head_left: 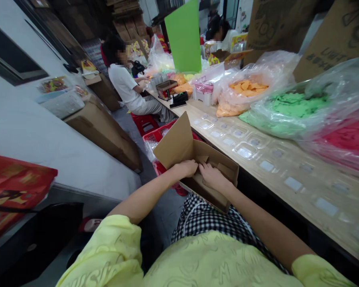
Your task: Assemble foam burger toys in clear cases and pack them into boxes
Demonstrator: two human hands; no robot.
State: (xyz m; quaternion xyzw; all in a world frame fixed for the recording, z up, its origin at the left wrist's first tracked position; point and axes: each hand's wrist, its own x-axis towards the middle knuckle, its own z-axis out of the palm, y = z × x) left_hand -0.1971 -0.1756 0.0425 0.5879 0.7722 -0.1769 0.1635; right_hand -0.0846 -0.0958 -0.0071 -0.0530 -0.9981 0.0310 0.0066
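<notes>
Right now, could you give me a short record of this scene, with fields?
left hand: on the inner flaps of the cardboard box
right hand: beside it, on the same flaps
box: open, at the person's lap
table: rows of clear containers
bags: clear, holding green pieces, orange pieces, red pieces
co-worker: seated farther along the table

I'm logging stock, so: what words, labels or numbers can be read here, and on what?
None reads for certain.
Brown cardboard, top right: dark print, too blurred.
Red bag: gold print, unreadable.
Yellow shirt: faint lettering, unreadable.
The box that the left hand and right hand touch: no print shows.
</notes>
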